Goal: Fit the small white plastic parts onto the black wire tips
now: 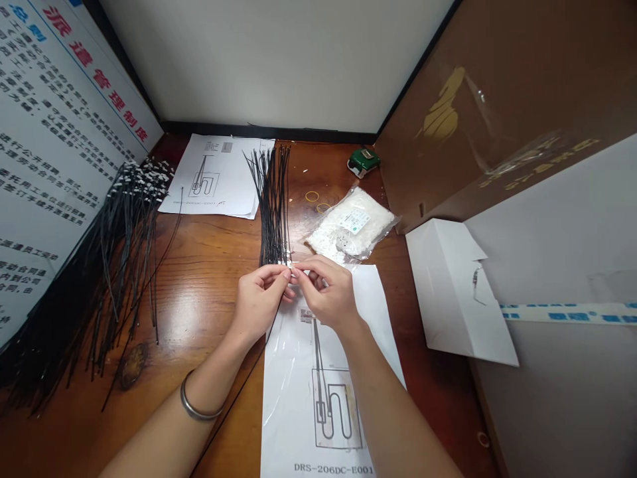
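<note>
My left hand (259, 297) and my right hand (327, 294) meet fingertip to fingertip over the top of a drawing sheet (298, 411) in a clear sleeve. Both are pinched closed on a thin black wire (233, 402) that runs down to the lower left under my left forearm. A small white piece shows between the fingertips at the wire's end. Just behind my hands lies a bundle of black wires (273, 206). A clear bag of small white parts (351, 227) sits close to the right.
A large heap of black wires with white ends (107, 265) covers the table's left side. A second drawing sheet (215, 175), a green tape dispenser (363, 160), rubber bands (312, 196), a brown cardboard box (497, 99) and a white box (458, 292) border the wooden table (204, 265).
</note>
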{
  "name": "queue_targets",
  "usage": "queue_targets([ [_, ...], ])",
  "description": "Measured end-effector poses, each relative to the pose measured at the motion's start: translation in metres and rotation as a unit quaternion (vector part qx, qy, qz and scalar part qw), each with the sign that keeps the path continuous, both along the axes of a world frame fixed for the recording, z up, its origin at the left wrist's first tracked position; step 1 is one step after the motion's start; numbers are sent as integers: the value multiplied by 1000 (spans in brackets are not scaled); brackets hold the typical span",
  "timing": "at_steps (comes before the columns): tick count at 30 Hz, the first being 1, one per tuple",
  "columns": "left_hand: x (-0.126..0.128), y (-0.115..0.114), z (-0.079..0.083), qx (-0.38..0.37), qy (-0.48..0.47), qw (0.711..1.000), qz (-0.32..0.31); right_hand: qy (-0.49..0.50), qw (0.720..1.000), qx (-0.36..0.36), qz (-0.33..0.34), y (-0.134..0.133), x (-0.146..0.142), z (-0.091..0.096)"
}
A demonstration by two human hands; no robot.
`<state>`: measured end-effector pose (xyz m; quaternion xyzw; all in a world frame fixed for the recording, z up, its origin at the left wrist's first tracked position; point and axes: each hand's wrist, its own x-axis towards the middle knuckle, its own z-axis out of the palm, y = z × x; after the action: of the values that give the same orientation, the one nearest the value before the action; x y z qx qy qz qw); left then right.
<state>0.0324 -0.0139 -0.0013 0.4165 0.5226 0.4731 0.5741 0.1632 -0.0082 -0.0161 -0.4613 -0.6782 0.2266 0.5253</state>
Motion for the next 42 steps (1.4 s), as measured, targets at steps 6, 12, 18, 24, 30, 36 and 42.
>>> queue_targets([
  [6,-1,0,-1,1,7,1000,5,-2,1000,-15,5,0,0,1],
  [12,-1,0,-1,6,13,1000,0,-1,999,-30,15,1,2,1],
  [18,1,0,1,-5,0,1000,0,11,1000,-27,1,0,2,2],
  [24,2,0,-3,-27,-2,1000,0,3,999,-32,-3,1,3,-1],
  [30,0,1,-5,4,-10,1000,-7,-2,1000,-31,8,1,3,-1],
  [36,0,0,-5,7,-9,1000,-9,-6,1000,-15,17,1,3,1],
  [42,0,-1,-3,3,-3,1000,-8,-17,1000,2,23,2,5,0],
])
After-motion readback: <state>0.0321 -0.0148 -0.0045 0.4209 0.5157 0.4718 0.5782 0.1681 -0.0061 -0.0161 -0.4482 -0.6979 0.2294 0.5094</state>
